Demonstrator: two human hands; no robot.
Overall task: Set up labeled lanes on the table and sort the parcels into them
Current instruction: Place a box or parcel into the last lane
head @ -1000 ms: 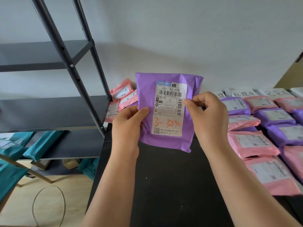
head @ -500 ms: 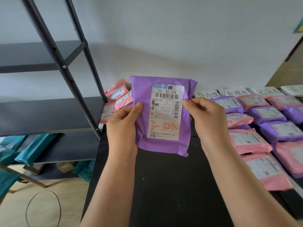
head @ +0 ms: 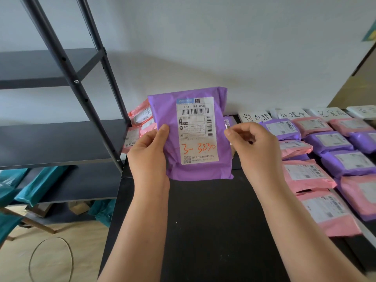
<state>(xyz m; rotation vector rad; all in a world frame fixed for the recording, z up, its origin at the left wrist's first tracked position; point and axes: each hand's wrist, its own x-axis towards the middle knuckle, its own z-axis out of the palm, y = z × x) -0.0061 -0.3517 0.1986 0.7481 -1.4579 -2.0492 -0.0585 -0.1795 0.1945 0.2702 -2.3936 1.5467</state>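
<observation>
Purple parcel [head: 173,119] marked "3-3230" in orange is held upright above the black surface [head: 213,231], the left hand [head: 148,157] gripping its left edge with curled fingers, the right hand [head: 252,147] pinching its right edge.

purple parcel [head: 175,169] | upright, label [head: 198,131] facing (orange "3-3230") | sorted parcels [head: 305,174] | rows below lane cards [head: 257,117], right

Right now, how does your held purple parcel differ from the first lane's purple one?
The held parcel stands upright in the left hand; the lane parcel lies flat on the table. The held parcel's label bears orange handwriting; the lane parcel's shows none. Both are purple with white labels.
</observation>
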